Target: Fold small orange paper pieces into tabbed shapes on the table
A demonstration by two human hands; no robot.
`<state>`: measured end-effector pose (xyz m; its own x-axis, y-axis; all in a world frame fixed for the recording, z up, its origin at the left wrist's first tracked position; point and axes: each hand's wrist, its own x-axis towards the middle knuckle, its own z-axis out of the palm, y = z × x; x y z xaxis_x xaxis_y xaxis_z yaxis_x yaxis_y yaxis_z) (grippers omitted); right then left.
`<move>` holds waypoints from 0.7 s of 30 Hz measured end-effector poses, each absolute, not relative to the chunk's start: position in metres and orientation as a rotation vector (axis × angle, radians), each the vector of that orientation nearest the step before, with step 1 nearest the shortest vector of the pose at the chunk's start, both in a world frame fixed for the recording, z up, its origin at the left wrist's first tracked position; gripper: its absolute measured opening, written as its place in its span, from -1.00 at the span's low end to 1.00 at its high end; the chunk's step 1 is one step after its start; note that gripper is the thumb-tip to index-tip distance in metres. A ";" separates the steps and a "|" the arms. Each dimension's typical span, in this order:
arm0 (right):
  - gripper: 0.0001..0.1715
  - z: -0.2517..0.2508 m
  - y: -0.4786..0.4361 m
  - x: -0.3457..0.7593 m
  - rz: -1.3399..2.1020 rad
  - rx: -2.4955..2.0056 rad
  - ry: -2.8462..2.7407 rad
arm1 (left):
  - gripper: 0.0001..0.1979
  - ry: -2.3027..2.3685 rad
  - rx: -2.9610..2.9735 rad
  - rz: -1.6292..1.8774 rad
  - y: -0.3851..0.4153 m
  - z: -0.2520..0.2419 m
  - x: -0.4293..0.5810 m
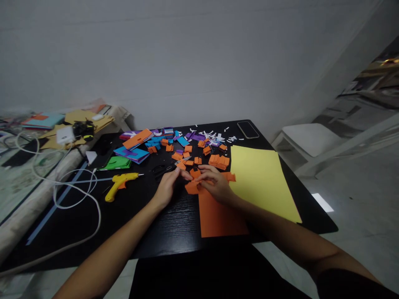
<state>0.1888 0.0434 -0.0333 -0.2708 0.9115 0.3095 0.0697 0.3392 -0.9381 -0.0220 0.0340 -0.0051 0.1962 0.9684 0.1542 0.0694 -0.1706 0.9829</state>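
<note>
Over the middle of the black table, a folded orange paper piece (192, 188) is held between my two hands. My right hand (218, 187) pinches it from the right with thumb and fingers. From the left, my left hand (166, 187) reaches in with curled fingers closed at its edge. Beneath my right hand lies an orange sheet (220, 220), partly covered by the hand and forearm. Small folded orange pieces (188, 148) are scattered just beyond my fingers, near a stack of orange strips (219, 161). Scissors (162, 169) rest there, partly hidden by my left hand.
A yellow glue gun (121, 185) with a white cable (90, 197) lies left. Green folded paper (116, 162), blue paper (137, 154) and white scraps (215, 137) lie farther back. A yellow sheet (258, 178) and a phone (248, 129) are right. A white chair (311, 139) stands beyond.
</note>
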 end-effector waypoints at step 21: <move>-0.74 -0.016 0.040 0.189 1.375 -0.941 -1.395 | -0.77 1.155 1.826 1.134 0.027 -0.009 -0.014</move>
